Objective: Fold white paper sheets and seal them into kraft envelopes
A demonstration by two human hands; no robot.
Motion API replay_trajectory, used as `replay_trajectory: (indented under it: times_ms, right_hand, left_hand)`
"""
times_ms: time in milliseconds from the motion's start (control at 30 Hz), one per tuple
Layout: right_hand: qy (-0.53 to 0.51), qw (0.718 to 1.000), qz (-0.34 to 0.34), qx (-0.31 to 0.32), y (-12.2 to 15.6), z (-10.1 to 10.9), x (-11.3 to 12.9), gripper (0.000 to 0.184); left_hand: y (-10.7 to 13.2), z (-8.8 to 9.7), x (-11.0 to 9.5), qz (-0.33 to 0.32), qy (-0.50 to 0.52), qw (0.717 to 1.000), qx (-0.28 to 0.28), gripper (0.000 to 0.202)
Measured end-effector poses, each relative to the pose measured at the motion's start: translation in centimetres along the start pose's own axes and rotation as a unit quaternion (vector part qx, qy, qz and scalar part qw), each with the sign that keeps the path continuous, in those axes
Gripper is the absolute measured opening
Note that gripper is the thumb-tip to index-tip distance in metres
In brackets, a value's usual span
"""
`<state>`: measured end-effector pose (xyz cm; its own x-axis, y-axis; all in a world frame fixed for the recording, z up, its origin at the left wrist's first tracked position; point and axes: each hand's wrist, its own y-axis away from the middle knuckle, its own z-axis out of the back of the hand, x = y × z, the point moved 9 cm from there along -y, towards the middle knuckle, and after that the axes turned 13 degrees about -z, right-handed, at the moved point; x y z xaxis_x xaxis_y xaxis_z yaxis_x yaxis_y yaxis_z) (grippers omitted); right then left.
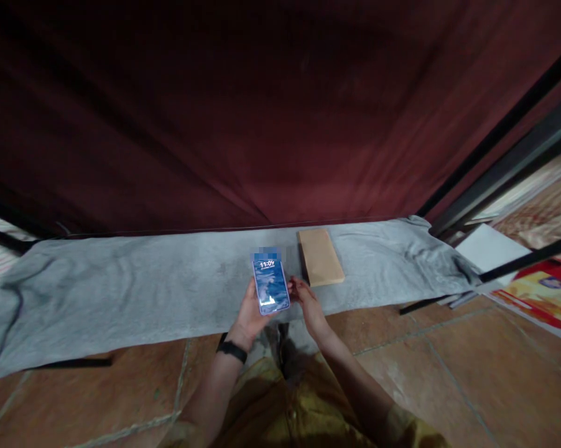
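Note:
A smartphone [272, 285] with a lit blue lock screen reading 11:09 lies face up in my left hand [252, 314]. My left hand cradles it from below and along its left edge, and a dark band circles that wrist. Close by the phone's right edge is my right hand [307, 302], its fingers loosely bent and apart; whether a fingertip touches the phone is hard to see. A tan notebook or flat packet [321, 256] rests on the grey cloth just beyond my right hand.
Grey cloth [145, 283] covers a long narrow surface before me. Behind it hangs a dark red curtain [271, 124], with dark metal bars [504, 155] at the right. Farther right are a white panel [490, 252] and a red-and-yellow package [544, 289]. Tiled floor [402, 361] lies below.

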<state>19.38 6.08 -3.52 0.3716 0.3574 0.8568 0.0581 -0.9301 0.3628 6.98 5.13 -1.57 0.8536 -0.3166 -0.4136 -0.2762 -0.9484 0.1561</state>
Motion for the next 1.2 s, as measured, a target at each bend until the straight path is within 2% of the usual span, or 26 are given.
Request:
replay_trajectory:
  times_ms: [67, 200, 300, 367, 500, 567, 767, 933, 1200]
  right_hand:
    - [-0.011, 1.0, -0.008, 0.002, -1.5, -0.9, -0.5, 0.048]
    - [0.003, 1.0, -0.003, 0.0, -3.6, -2.7, -1.3, 0.04]
    - [0.019, 1.0, 0.015, 0.009, -4.1, -3.6, -1.6, 0.037]
    - [0.016, 0.999, 0.03, 0.022, -4.0, -4.1, -1.7, 0.045]
    - [0.02, 0.997, 0.049, 0.055, -3.5, -4.9, -2.0, 0.067]
    - [0.034, 0.997, 0.052, 0.053, -3.4, -5.1, -2.1, 0.07]
    - [0.063, 0.993, 0.085, 0.053, -3.4, -5.5, -1.5, 0.065]
    - [0.083, 0.989, 0.114, 0.04, -3.6, -5.3, -1.4, 0.062]
    - [0.097, 0.987, 0.123, 0.033, -3.7, -5.3, -1.5, 0.058]
  left_hand:
    - [-1.5, 0.6, -1.1, -0.009, 0.022, 1.0, 0.012, 0.062]
    - [-3.5, 3.1, -2.0, -0.029, 0.041, 0.999, -0.008, 0.059]
    - [-4.2, 4.4, -2.1, -0.036, 0.054, 0.998, -0.019, 0.061]
    - [-4.4, 4.8, -1.9, -0.031, 0.056, 0.998, -0.023, 0.066]
    - [-4.5, 5.1, -1.7, -0.023, 0.062, 0.997, -0.035, 0.067]
    - [-4.6, 5.2, -1.7, -0.03, 0.067, 0.996, -0.042, 0.064]
    - [-4.6, 5.4, -1.8, -0.049, 0.059, 0.995, -0.064, 0.063]
    - [-4.4, 4.8, -2.0, -0.054, 0.055, 0.995, -0.068, 0.06]
    - [-4.4, 4.7, -2.1, -0.055, 0.025, 0.996, -0.068, 0.063]
